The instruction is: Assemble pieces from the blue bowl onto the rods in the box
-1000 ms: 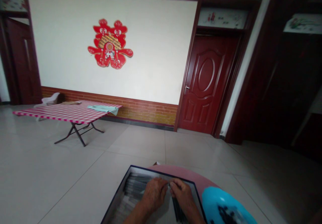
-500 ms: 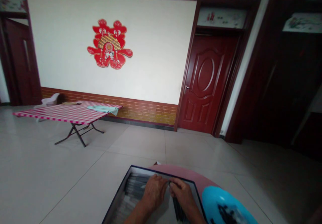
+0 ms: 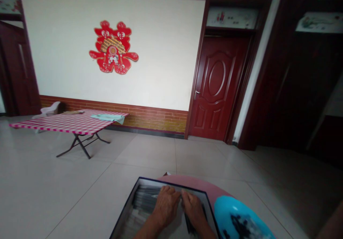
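Note:
Both of my hands are over a shallow, dark-rimmed box (image 3: 146,181) with a pale inside. My left hand (image 3: 166,206) has its fingers curled in a pinch above the middle of the box. Close beside it, thumb and fingers pressed together, is my right hand (image 3: 192,207). Their fingertips nearly meet on something too small and blurred to name. A stack of slim dark pieces in clear wrapping (image 3: 144,200) fills the left side of the box. More thin black strips (image 3: 189,226) lie beneath my right hand, partly covered by it.
The box sits on a pink round surface (image 3: 211,190). To its right is a bright blue basin (image 3: 223,210) holding black bits and clear plastic. Farther off stand a folding table with a checked cloth (image 3: 72,121) and a red door (image 3: 214,88). Something blurred shows at the lower right edge (image 3: 333,221).
The view has shifted slightly. My hands stay together over the box, with small finger movements and the left hand slightly nearer the right. A blurred shape has come in at lower right.

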`<control>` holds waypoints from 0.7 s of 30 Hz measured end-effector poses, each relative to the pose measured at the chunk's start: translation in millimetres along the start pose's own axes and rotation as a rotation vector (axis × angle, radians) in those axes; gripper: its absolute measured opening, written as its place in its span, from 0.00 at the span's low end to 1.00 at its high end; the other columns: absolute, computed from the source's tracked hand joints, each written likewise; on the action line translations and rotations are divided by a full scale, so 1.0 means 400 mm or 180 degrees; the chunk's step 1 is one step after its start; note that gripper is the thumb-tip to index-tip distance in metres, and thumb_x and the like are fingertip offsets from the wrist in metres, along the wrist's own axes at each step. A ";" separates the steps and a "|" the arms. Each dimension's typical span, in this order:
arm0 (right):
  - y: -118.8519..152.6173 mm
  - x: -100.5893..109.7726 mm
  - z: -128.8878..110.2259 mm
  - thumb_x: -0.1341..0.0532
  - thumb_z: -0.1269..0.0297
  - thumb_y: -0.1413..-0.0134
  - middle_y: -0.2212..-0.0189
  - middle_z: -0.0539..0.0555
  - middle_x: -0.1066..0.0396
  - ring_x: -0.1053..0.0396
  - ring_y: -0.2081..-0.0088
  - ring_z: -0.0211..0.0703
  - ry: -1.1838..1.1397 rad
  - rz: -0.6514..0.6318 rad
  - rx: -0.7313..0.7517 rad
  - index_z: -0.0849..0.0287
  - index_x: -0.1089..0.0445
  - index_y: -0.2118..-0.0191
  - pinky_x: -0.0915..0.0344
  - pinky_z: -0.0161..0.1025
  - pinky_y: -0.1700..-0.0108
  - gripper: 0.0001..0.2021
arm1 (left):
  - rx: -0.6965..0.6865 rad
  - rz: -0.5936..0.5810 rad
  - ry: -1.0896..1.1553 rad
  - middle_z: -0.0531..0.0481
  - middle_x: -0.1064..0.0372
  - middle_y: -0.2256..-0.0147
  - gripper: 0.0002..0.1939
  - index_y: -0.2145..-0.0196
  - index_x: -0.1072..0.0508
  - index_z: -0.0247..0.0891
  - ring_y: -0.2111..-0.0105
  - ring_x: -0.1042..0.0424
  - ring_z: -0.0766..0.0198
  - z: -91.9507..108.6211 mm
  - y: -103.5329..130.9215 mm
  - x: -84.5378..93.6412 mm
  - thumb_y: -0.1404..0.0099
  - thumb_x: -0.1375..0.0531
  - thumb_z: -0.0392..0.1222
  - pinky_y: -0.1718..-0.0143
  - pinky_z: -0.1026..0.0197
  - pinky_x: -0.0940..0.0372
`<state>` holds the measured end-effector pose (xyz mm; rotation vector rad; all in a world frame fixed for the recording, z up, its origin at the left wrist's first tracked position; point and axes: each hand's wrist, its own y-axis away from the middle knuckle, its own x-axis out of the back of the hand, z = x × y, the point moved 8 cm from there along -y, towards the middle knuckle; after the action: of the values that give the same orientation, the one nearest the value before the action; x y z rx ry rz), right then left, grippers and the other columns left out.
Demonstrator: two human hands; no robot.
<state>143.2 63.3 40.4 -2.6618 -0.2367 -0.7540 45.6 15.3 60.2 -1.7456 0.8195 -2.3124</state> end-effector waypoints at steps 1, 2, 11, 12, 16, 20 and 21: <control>0.000 -0.002 0.000 0.57 0.46 0.43 0.84 0.52 0.34 0.37 0.78 0.43 0.0000 -0.0027 -0.0035 0.53 0.40 0.83 0.43 0.39 0.72 0.24 | 0.0008 0.0006 0.0009 0.49 0.31 0.69 0.09 0.66 0.28 0.40 0.67 0.35 0.58 -0.002 0.000 -0.002 0.34 0.48 0.35 0.63 0.57 0.44; 0.000 -0.001 -0.001 0.57 0.46 0.43 0.84 0.51 0.34 0.37 0.78 0.43 -0.0026 -0.0022 -0.0060 0.53 0.40 0.83 0.43 0.39 0.72 0.25 | 0.0022 0.0015 0.0023 0.49 0.31 0.69 0.10 0.67 0.28 0.40 0.67 0.35 0.58 -0.005 0.000 -0.003 0.34 0.48 0.35 0.63 0.57 0.44; 0.005 0.011 -0.014 0.49 0.55 0.48 0.78 0.51 0.30 0.34 0.73 0.44 -0.0112 -0.0062 0.0157 0.54 0.36 0.77 0.41 0.38 0.68 0.13 | 0.0066 0.0071 0.0058 0.47 0.31 0.69 0.11 0.66 0.27 0.40 0.66 0.34 0.57 -0.020 0.006 -0.001 0.34 0.50 0.35 0.62 0.57 0.42; 0.005 0.010 -0.011 0.50 0.53 0.48 0.79 0.51 0.31 0.35 0.73 0.44 -0.0066 -0.0024 0.0150 0.54 0.37 0.78 0.41 0.38 0.69 0.15 | 0.0061 0.0055 0.0067 0.47 0.31 0.69 0.11 0.67 0.28 0.40 0.66 0.34 0.57 -0.018 0.007 -0.001 0.34 0.50 0.35 0.62 0.57 0.42; 0.002 -0.001 0.001 0.53 0.49 0.46 0.79 0.53 0.30 0.35 0.73 0.45 0.0020 -0.0003 0.0077 0.54 0.37 0.79 0.41 0.39 0.68 0.20 | 0.0066 0.0003 0.0084 0.47 0.31 0.68 0.10 0.65 0.27 0.40 0.66 0.34 0.57 -0.014 0.007 -0.005 0.35 0.49 0.36 0.62 0.57 0.42; 0.005 -0.003 -0.005 0.53 0.50 0.45 0.76 0.54 0.28 0.33 0.72 0.46 0.0025 -0.0089 0.0070 0.54 0.34 0.76 0.41 0.39 0.67 0.19 | 0.0149 -0.0068 0.0039 0.47 0.31 0.68 0.10 0.65 0.28 0.40 0.66 0.34 0.57 -0.022 0.005 -0.009 0.35 0.49 0.35 0.62 0.57 0.42; 0.006 -0.001 -0.009 0.53 0.51 0.45 0.76 0.54 0.28 0.32 0.71 0.46 0.0012 -0.0104 0.0101 0.54 0.34 0.75 0.41 0.39 0.66 0.18 | 0.0164 -0.0078 0.0038 0.47 0.31 0.68 0.10 0.65 0.28 0.40 0.66 0.34 0.57 -0.024 0.005 -0.009 0.35 0.49 0.35 0.62 0.57 0.42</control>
<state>141.6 59.8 42.4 -2.6322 -0.2894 -0.7591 37.6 18.5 54.3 -1.7322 0.7377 -2.3398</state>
